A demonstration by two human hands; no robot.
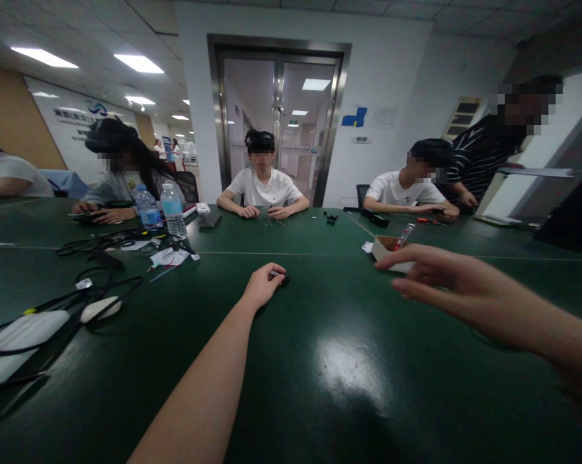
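Observation:
On the green table (pixel 291 335), my left hand (pixel 264 285) has its fingers closed around a small dark object (pixel 284 280) with a light, thin part; what it is cannot be made out. My right hand (pixel 436 277) is raised over the table at the right, slightly blurred, index finger and thumb apart, with nothing visible between them. Just behind its fingers stands a small cardboard box (pixel 383 252), partly hidden by the hand. A clear tube with red in it (pixel 405 236) sticks up out of the box.
Black cables (pixel 102 238), a white mouse (pixel 101 310), paper scraps (pixel 169 257) and two water bottles (pixel 173 212) lie or stand at the left. Several people sit across the table; another leans in at the right. Small black parts (pixel 331 219) lie at the far side.

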